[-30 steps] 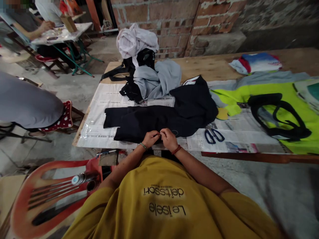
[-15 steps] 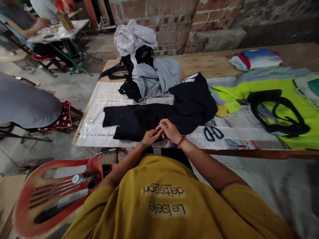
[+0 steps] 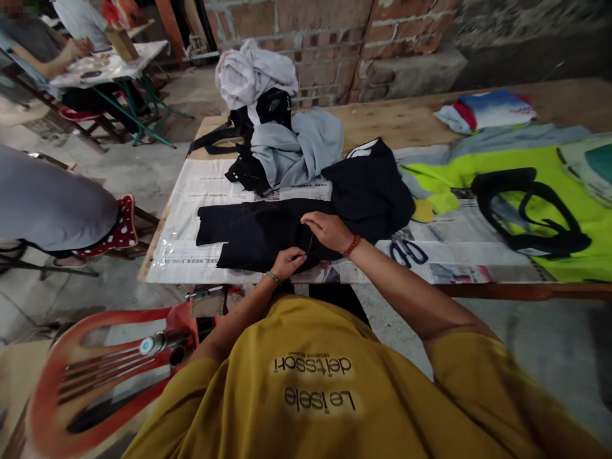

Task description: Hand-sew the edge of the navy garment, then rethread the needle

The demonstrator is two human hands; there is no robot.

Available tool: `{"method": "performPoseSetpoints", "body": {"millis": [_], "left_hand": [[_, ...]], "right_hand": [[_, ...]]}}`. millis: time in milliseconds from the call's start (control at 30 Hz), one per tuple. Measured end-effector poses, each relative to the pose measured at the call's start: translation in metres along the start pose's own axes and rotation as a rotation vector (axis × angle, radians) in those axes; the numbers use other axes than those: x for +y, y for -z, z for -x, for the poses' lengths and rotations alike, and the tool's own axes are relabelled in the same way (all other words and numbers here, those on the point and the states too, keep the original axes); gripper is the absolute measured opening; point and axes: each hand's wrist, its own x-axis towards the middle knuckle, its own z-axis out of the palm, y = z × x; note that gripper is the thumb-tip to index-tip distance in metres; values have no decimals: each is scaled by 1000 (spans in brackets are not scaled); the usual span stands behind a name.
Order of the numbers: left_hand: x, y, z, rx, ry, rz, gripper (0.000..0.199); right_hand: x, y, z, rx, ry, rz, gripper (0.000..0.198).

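Observation:
A dark navy garment lies stretched across the newspaper-covered table in front of me. My left hand is closed at its near edge, thumb and fingers pinched together on the cloth. Above and to the right, my right hand is held over the garment with its fingertips pinched. A thin dark thread runs from the right fingertips down toward the left ones. Whether a needle is there is too small to tell. Dark-handled scissors lie on the newspaper, right of my right wrist.
Grey cloth, a black bag and a pale cloth bundle are heaped at the back. Rightward lie a yellow-green garment and a black strap. A red chair stands at left. Other people sit beyond.
My hands were together at the garment's near edge; the right one has moved up and away, with the thread now showing between them. My left hand has stayed nearly in place.

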Motion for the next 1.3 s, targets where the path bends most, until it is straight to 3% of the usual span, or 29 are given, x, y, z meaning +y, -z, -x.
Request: {"method": "performPoseSetpoints", "body": {"millis": [133, 300, 633, 967, 1133, 1300], "left_hand": [[0, 0, 0, -11, 3, -1, 16], [0, 1, 0, -9, 2, 6, 16], [1, 1, 0, -6, 9, 5, 15], [-1, 0, 0, -2, 35, -16, 15], [0, 0, 0, -6, 39, -17, 15], [1, 0, 0, -3, 42, -21, 14]], "right_hand": [[7, 23, -9, -94, 314, 382, 28], [14, 37, -18, -25, 427, 544, 30], [29, 33, -7, 111, 423, 647, 31], [29, 49, -11, 71, 292, 579, 30], [23, 24, 5, 115, 86, 363, 35], [31, -10, 56, 7, -12, 268, 28]]}}
